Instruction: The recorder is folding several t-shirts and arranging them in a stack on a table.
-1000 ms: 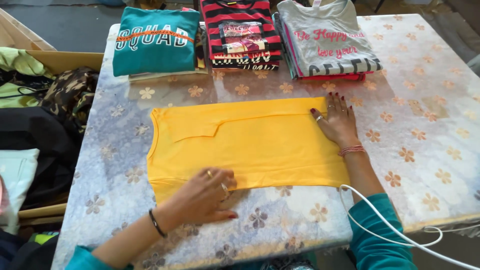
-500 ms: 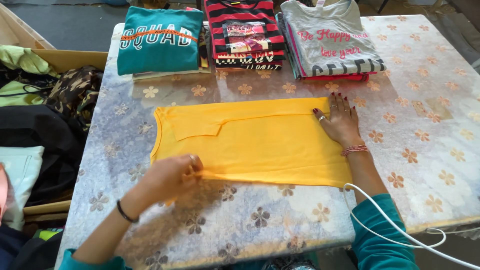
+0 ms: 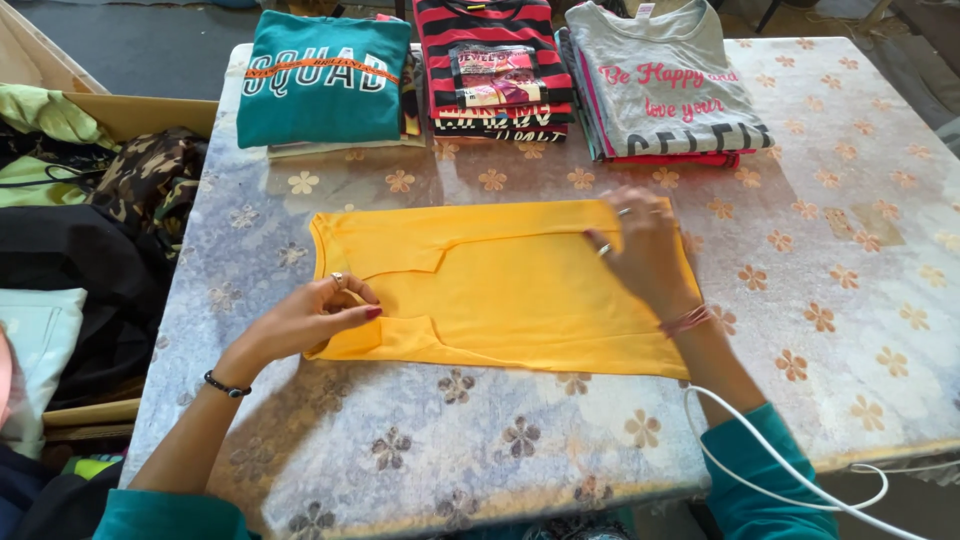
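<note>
A yellow shirt (image 3: 500, 290) lies folded flat in the middle of the flower-patterned table (image 3: 830, 300). My left hand (image 3: 315, 318) pinches the shirt's left edge near its lower corner between thumb and fingers. My right hand (image 3: 642, 252) lies on top of the shirt near its upper right part, with the fingers pointing left and slightly bent. I cannot see fabric lifted in it. Both wrists wear bracelets and the sleeves are teal.
Three stacks of folded shirts line the far edge: teal (image 3: 322, 78), red-and-black striped (image 3: 495, 70), grey over pink (image 3: 665, 85). A cardboard box (image 3: 120, 115) and a heap of loose clothes (image 3: 90, 230) sit left of the table. A white cable (image 3: 780, 470) hangs over the near right edge.
My left hand has moved from the shirt's bottom edge up to its left edge. My right hand has slid left from the right edge onto the shirt.
</note>
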